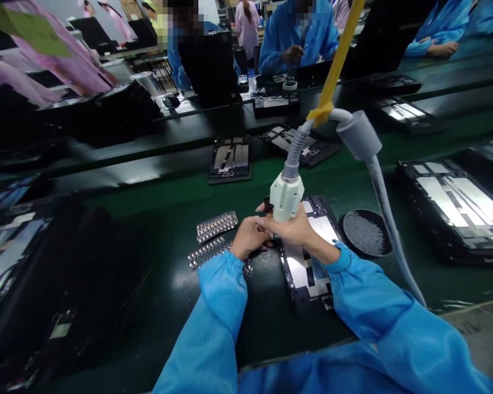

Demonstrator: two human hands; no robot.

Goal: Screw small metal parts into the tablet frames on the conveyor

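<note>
My right hand [296, 229] is wrapped around a pale electric screwdriver [286, 198], whose upper end is tied to a yellow strap [340, 52]. Close against it, my left hand [250, 236] has its fingers curled in at the screwdriver's lower end. What those fingers pinch is hidden. Partly under my right hand and forearm lies an opened tablet [298, 268] with silver plates and a black frame. Strips of small circuit boards [217, 225] lie just left of my left hand. To the right of the tablet stands a round black dish [367, 232] full of tiny screws.
A thick grey cable [388, 219] hangs down right of my hands. More opened tablets lie behind [230, 158] and in a stack at right [456, 202]. Dark device parts [8, 262] are on the left. People in blue and pink smocks work across the bench.
</note>
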